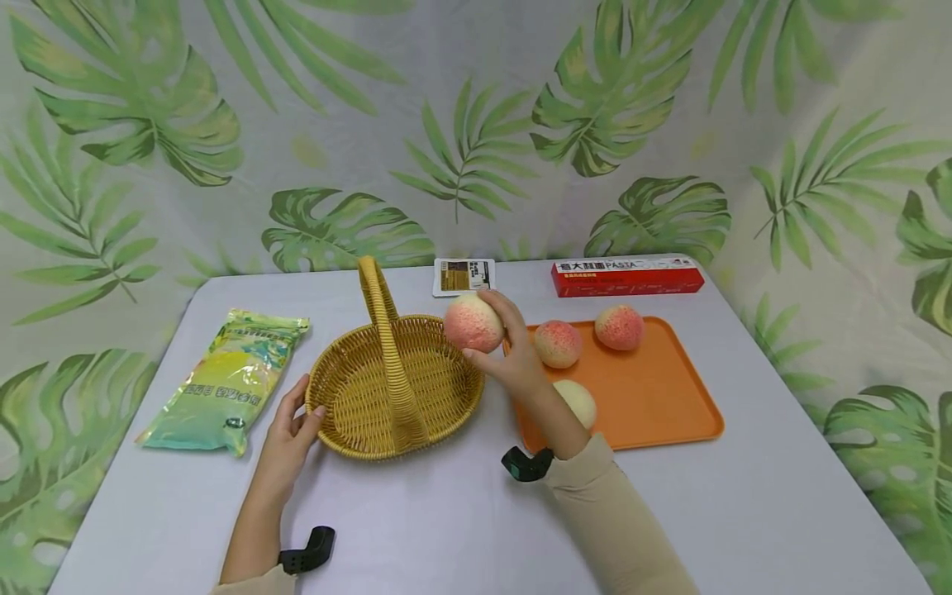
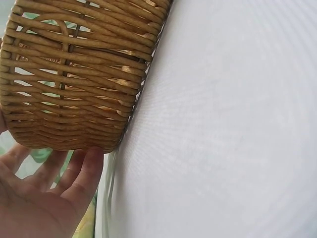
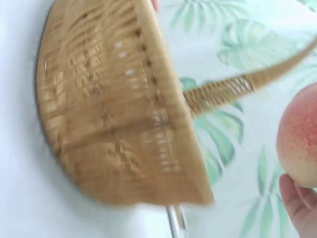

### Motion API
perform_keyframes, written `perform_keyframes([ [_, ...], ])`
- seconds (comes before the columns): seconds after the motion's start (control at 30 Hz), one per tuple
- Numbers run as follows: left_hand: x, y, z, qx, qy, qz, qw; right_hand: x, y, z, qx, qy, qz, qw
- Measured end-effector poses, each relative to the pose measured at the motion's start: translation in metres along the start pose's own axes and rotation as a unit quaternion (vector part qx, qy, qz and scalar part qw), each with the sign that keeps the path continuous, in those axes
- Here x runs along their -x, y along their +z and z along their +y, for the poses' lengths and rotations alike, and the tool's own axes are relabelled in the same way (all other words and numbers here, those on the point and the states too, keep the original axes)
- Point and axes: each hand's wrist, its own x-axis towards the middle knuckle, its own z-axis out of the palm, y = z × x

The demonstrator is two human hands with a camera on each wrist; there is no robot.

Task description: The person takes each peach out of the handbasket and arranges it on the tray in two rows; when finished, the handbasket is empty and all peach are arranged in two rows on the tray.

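Observation:
A yellow-brown wicker basket (image 1: pixel 349 397) with a tall arched handle stands left of the table's middle. My left hand (image 1: pixel 292 426) holds its left rim, thumb over the edge; the left wrist view shows several fingers (image 2: pixel 91 171) against the woven wall. In my right hand (image 1: pixel 513 355) is a pink and cream peach (image 1: pixel 473 323), raised at the basket's right rim. The same peach (image 3: pixel 302 136) appears at the right edge of the right wrist view. Two pink peaches (image 1: pixel 558 344) (image 1: pixel 620 328) and a paler peach (image 1: pixel 576 403), partly hidden by my right forearm, lie on an orange tray (image 1: pixel 654 405).
A green and yellow plastic bag (image 1: pixel 223 384) lies left of the basket. At the back are a small white and brown packet (image 1: pixel 464 277) and a red pasta box (image 1: pixel 628 277), behind the tray. Leaf-patterned cloth (image 1: pixel 476 132) hangs behind the white table (image 1: pixel 431 529).

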Motion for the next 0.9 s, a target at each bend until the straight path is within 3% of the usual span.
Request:
perform_keyframes([
  [0.23,0.000,0.001,0.001,0.003,0.002,-0.003,1.0000,0.031,-0.052,0.004,0.041,0.038,0.080,0.9952],
  [0.53,0.000,0.000,-0.002,0.007,0.006,-0.001,1.0000,0.077,-0.114,0.024,0.101,0.119,0.141,0.9776],
  [0.9,-0.002,-0.002,-0.003,-0.001,0.002,0.003,1.0000,0.115,-0.142,0.059,0.201,0.201,0.186,0.9406],
])
